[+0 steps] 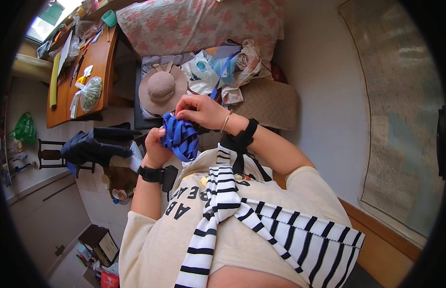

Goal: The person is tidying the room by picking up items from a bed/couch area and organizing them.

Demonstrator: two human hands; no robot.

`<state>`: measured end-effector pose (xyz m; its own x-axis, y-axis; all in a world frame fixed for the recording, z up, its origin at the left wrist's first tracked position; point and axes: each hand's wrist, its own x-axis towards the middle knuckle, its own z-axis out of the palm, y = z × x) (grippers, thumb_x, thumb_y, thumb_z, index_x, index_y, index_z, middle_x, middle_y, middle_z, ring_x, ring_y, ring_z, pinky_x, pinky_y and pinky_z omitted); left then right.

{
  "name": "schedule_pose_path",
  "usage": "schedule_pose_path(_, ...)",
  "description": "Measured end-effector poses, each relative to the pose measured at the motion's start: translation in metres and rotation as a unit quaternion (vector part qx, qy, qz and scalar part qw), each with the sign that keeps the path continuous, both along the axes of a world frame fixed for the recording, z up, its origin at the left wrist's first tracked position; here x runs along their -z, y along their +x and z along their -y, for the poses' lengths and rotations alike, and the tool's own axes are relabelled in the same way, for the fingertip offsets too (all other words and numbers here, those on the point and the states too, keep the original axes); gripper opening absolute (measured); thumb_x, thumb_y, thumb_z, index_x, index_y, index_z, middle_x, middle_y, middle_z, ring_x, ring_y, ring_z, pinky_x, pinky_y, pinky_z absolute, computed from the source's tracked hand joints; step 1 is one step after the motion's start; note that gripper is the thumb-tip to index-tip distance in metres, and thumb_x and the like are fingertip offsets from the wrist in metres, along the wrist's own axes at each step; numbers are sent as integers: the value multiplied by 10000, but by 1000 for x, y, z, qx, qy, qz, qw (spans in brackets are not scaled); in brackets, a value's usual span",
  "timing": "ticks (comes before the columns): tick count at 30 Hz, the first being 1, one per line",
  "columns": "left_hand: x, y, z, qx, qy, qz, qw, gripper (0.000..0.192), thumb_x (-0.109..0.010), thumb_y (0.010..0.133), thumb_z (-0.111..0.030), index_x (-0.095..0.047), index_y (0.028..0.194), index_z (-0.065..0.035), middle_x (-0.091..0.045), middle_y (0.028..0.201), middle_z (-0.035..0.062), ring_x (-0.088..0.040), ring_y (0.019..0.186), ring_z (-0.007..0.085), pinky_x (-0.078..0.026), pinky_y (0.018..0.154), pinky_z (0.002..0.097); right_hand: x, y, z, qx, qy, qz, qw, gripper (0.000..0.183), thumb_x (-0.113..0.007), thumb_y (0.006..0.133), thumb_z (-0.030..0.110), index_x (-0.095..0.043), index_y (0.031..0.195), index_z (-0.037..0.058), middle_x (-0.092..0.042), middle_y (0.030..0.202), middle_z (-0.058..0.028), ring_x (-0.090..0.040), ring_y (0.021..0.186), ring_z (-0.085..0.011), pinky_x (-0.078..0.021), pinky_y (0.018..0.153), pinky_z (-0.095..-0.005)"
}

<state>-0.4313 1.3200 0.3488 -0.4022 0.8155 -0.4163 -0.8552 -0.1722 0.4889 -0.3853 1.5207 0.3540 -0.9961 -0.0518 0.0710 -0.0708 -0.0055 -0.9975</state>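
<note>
A bundle of flat blue strap (pixel 181 138) is held in my left hand (pixel 156 145), whose thumb presses on the bundle's left side. My right hand (pixel 199 109) is at the top of the bundle, its thumb and index finger pinched together at the strap; the fingertips partly hide what they grip. Behind my right hand, a blue strap (pixel 224 73) runs up over the things on the seat; whether it joins the bundle is hidden. A beige brimmed hat (pixel 161 86) lies just beyond my hands, beside white plastic bags (pixel 201 73).
Left of the hat stands a wooden table (pixel 62 116) with a knotted plastic bag (pixel 91 94) and pens. A dark garment (pixel 97 145) hangs over a chair (pixel 50 154). A brown cushion (pixel 268 102) lies right of the bags, near the wall (pixel 316 108).
</note>
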Motion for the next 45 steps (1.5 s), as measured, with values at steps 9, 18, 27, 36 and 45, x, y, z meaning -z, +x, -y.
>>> schedule_pose_path(9,5,-25,-13,-148,-65,-299,940,309,-563,940,-147,-497,1224,-46,-570,1125,18,-529,1031,114,-400,917,264,37,25,12,-30,303,-25,952,169,-573,883,270,-592,879,103,-629,753,-130,-608,742,-353,-470,621,-437)
schedule_pose_path(18,1,-10,2,139,-155,-170,963,423,-477,944,-425,-569,1129,-55,-599,1016,-6,-549,901,74,-427,805,226,-17,13,-4,-131,122,-9,984,175,-725,777,132,-622,881,35,-659,774,-41,-616,708,-124,-477,657,-266)
schedule_pose_path(27,-2,-6,-12,-46,126,18,991,622,-583,863,-439,-444,1291,-10,-567,1223,108,-554,1119,232,-421,987,379,13,-4,1,137,200,-40,969,153,-641,849,206,-626,869,55,-659,765,-140,-648,687,-278,-506,617,-367)
schedule_pose_path(36,56,-26,0,52,-99,-233,966,248,-550,940,-218,-546,1101,-29,-613,1035,35,-577,942,114,-432,880,280,2,23,5,-46,315,-51,947,113,-656,790,153,-644,880,87,-667,830,-70,-639,778,-281,-498,667,-381)
schedule_pose_path(45,-5,-16,1,87,29,-17,996,513,-482,878,-383,-514,1236,-17,-604,1178,130,-586,1070,244,-425,980,376,-15,0,-14,-22,32,39,998,101,-673,820,103,-646,870,19,-658,763,-59,-604,698,-105,-474,642,-258)
